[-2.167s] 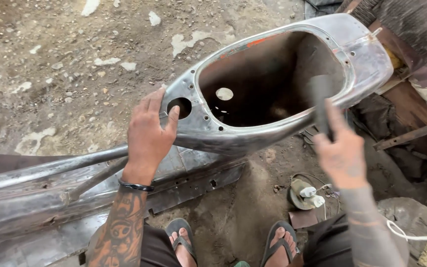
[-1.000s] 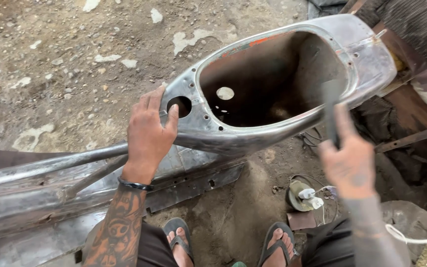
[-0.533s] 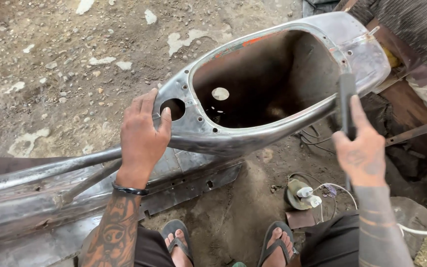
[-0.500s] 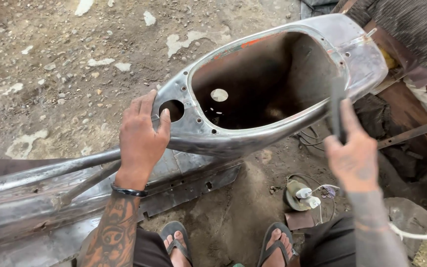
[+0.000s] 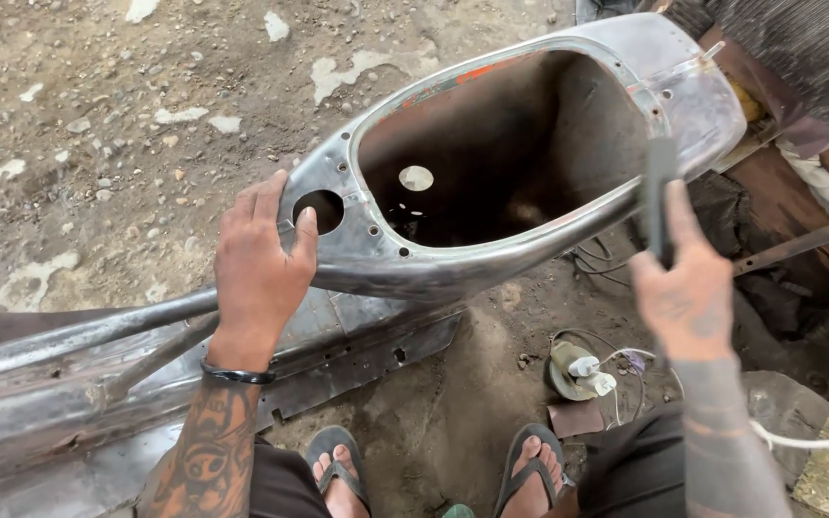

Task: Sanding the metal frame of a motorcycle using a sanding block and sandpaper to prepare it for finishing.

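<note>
The left hand [image 5: 259,273] lies palm-down on the narrow front end of a bare metal scooter body shell [image 5: 376,264], fingers spread flat over its rim and thumb beside a round hole [image 5: 319,211] in the metal; it presses on the shell rather than closing around it. Away from that hand the shell widens into a deep, rusty open cavity [image 5: 491,163]. The right hand [image 5: 688,293] is clenched around a slim dark tool [image 5: 659,197], whose upper end stands against the shell's near edge, at the wide end of the cavity. Below the right hand, on the dirt floor [image 5: 98,125], lies a small round part with wires [image 5: 578,369]. Beneath the left wrist runs a grey metal frame tube [image 5: 79,336], and nearer the person two sandalled feet [image 5: 434,470] rest on the ground
</note>
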